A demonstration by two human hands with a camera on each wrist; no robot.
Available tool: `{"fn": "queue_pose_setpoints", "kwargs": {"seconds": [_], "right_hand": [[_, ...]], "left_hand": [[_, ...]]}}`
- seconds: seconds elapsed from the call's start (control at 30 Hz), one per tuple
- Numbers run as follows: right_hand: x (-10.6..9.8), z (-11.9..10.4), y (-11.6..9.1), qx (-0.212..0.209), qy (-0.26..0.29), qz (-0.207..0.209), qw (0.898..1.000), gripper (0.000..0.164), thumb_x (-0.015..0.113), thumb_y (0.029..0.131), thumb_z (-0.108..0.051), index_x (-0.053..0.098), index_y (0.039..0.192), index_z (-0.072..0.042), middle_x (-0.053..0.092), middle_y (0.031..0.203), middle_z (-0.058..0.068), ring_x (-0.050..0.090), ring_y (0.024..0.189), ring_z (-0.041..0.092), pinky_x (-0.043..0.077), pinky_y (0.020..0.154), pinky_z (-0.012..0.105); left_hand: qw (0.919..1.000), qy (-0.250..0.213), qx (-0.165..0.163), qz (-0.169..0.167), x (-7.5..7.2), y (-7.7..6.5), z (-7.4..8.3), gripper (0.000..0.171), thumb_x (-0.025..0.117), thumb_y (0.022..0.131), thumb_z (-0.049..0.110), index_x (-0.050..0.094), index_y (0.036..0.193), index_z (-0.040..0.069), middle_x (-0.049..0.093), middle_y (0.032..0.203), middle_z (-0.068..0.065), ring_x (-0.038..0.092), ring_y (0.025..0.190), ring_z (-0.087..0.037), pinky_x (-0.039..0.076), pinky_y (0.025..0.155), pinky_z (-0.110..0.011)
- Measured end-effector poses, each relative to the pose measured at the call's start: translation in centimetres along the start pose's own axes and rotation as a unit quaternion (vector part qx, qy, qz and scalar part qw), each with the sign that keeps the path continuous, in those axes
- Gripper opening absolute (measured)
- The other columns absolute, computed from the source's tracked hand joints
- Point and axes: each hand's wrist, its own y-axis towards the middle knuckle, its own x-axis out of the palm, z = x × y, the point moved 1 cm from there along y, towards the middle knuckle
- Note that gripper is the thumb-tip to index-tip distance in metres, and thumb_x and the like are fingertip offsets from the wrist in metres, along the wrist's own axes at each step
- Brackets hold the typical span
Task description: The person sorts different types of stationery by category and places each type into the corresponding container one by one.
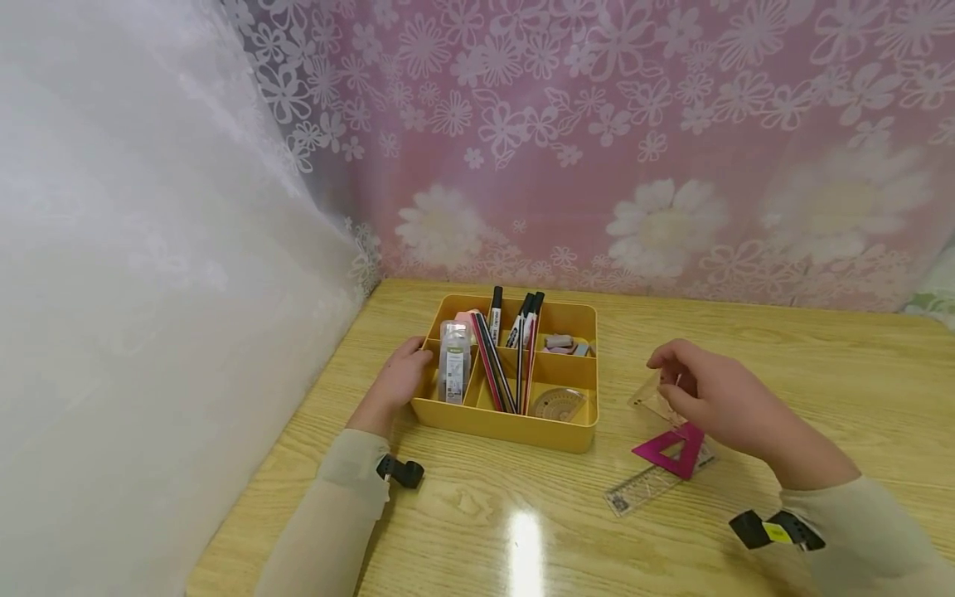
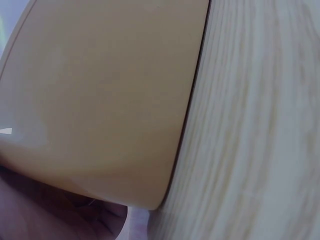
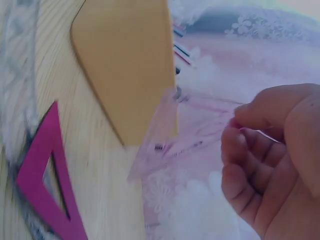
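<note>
My left hand [image 1: 403, 377] grips the left side of a yellow divided desk organizer [image 1: 507, 428], fingers at its rim and outer wall. In the left wrist view, its curled fingers show beside the organizer's smooth wall. Right of the organizer, my right hand [image 1: 724, 402] pinches a clear set square [image 3: 152, 145] by one corner between thumb and forefinger, holding it tilted above the table. Beneath that hand, a magenta set square [image 3: 35, 175] lies across a clear ruler [image 1: 632, 494] on the table.
Pencils [image 1: 492, 369], black-capped markers [image 1: 496, 311], a clear case with a label [image 1: 454, 369], a protractor [image 1: 558, 405] and small erasers [image 1: 559, 341] sit in the organizer's compartments. A floral curtain [image 1: 559, 166] hangs behind the wooden table [image 1: 448, 514]; a white sheet [image 1: 149, 290] stands at left.
</note>
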Motion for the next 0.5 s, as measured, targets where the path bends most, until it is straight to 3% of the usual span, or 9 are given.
{"fn": "queue_pose_setpoints", "kwargs": {"seconds": [0.3, 0.5], "right_hand": [[-0.2, -2.3, 0.2, -0.040, 0.065, 0.072, 0.994, 0.012, 0.060, 0.103, -0.014, 0.060, 0.115, -0.014, 0.065, 0.092, -0.002, 0.063, 0.078, 0.011, 0.052, 0.066, 0.025], [0.5, -3.7, 0.8, -0.063, 0.121, 0.089, 0.987, 0.012, 0.056, 0.105, -0.011, 0.060, 0.116, -0.010, 0.068, 0.100, 0.001, 0.068, 0.082, 0.011, 0.055, 0.071, 0.023]], "left_hand": [[1.0000, 0.007, -0.002, 0.003, 0.0, 0.2, -0.1, 0.051, 0.037, 0.106, 0.030, 0.044, 0.151, 0.009, 0.045, 0.152, -0.016, 0.039, 0.140, -0.036, 0.028, 0.116, -0.056], [1.0000, 0.001, -0.003, 0.006, 0.2, 0.2, -0.3, 0.050, 0.037, 0.106, 0.029, 0.045, 0.150, 0.009, 0.047, 0.150, -0.015, 0.042, 0.137, -0.036, 0.032, 0.113, -0.055]]}}
